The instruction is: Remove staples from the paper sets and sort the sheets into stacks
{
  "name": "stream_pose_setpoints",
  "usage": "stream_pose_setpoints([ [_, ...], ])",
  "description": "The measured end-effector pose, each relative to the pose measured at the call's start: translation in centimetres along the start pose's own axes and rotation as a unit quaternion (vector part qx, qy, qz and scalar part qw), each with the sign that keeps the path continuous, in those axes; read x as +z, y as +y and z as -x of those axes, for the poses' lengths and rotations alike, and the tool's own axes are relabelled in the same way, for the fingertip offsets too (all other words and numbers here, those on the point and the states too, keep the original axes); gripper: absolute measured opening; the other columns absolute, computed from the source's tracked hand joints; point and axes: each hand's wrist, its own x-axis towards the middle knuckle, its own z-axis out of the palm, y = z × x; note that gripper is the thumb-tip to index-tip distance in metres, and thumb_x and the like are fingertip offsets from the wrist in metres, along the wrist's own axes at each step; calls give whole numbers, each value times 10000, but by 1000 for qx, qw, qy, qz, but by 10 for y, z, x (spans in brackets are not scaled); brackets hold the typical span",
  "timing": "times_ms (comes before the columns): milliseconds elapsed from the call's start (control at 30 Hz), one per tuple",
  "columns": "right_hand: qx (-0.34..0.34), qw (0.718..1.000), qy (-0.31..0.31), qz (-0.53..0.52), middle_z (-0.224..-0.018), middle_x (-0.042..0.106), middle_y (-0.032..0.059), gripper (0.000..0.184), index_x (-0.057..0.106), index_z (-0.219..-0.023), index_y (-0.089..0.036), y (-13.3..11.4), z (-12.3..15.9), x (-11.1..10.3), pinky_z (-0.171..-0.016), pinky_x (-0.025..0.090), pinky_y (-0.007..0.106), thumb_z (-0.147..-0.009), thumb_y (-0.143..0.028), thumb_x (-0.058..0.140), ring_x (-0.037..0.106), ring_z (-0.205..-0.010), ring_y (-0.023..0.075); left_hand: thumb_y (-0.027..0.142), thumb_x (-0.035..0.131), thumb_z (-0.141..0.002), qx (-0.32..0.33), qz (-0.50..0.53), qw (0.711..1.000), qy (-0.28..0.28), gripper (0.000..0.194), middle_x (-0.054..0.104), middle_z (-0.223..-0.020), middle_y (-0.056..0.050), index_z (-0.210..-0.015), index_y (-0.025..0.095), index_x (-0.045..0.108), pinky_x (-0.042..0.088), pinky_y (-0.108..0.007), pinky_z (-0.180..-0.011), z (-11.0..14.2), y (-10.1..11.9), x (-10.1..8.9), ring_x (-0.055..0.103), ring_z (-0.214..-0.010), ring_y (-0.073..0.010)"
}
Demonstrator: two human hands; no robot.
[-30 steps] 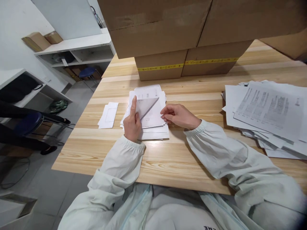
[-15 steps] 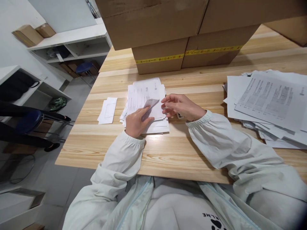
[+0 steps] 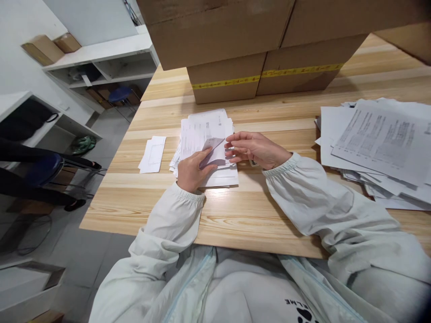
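My left hand (image 3: 194,169) lies over the lower left of a stack of printed papers (image 3: 198,130). Its thumb and fingers close on a folded sheet of paper (image 3: 214,151), whose upper flap tilts up from the stack. To the right of that sheet is my right hand (image 3: 257,149), its fingers apart and slightly curled, the tips close to the paper's edge. I see nothing held in it. A small dark-and-white patterned item (image 3: 253,163) shows partly under the right palm; I cannot make out what it is.
Folded white papers (image 3: 153,154) lie at the left of the wooden table (image 3: 262,215). A larger untidy pile of printed sheets (image 3: 380,139) is on the right. Stacked cardboard boxes (image 3: 222,80) with yellow tape stand at the back. Another person's legs and a blue stool (image 3: 43,170) are at far left.
The right fingertips have shifted very slightly left towards the folded sheet, and the sheet's flap is a little more raised. The view has moved slightly; otherwise things stay in place.
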Motion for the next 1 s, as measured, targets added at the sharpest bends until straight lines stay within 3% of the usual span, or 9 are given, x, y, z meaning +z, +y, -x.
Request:
stream_pose_setpoints([
  [133,-24,999,-16,-33,-1037,675,72,98,640,-949,-136,2,-1,3,-724,616,242,-925,-73,569,690,-805,112,288,623,-907,-29,26,997,62,201,788,-862,-32,-969,208,796,526,-269,-714,0,1,4,705,-744,-165],
  [200,-48,998,-7,-32,-1048,672,64,83,640,-945,-148,4,-1,4,-749,611,241,-934,-99,575,686,-816,105,303,573,-932,-61,32,991,115,267,722,-674,-13,-831,172,783,481,-244,-631,0,1,5,644,-614,-135],
  [267,-67,998,1,-13,-1060,665,59,65,643,-947,-160,6,-2,4,-752,606,238,-944,-138,582,681,-818,99,337,541,-951,-65,25,983,168,320,695,-639,-13,-801,161,762,471,-238,-619,1,3,5,625,-596,-128],
  [367,-88,996,-6,22,-1114,646,64,93,653,-979,-184,7,-1,5,-744,604,231,-968,-248,587,679,-837,101,345,490,-983,-2,-3,977,214,333,760,-778,-52,-924,172,769,516,-247,-686,4,7,4,685,-703,-147],
  [467,-109,993,-8,50,-1144,642,83,237,657,-990,-191,5,1,6,-699,602,229,-974,-414,580,683,-828,120,275,458,-997,80,-33,974,208,326,789,-910,-84,-1040,183,768,555,-255,-762,10,13,2,737,-833,-166],
  [600,-58,996,-19,70,-999,703,110,505,652,-915,-177,4,-1,5,-577,578,255,-899,-672,558,676,-713,163,193,442,-988,172,-66,963,197,337,777,-1108,-106,-1109,186,757,575,-303,-934,18,26,4,737,-1057,-200],
  [667,-55,996,-1,64,-904,715,96,537,641,-927,-185,3,-3,2,-538,555,264,-874,-714,558,665,-667,171,172,428,-989,215,-64,958,180,347,760,-1179,-102,-1129,185,745,565,-336,-1008,21,33,7,719,-1121,-201],
  [833,-131,985,99,55,-894,692,38,371,553,-1051,-224,1,-1,-5,-511,513,228,-849,-481,728,639,-636,131,136,426,-986,251,-27,953,169,348,752,-1206,-97,-1158,179,727,571,-357,-1037,25,38,12,713,-1143,-194],
  [1000,-188,973,100,86,-1086,674,21,518,496,-1164,-284,0,9,-6,-532,543,232,-757,-326,814,669,-642,117,164,487,-972,193,-83,949,235,318,776,-1133,-95,-1122,195,766,599,-313,-961,24,32,6,746,-1058,-202],
])
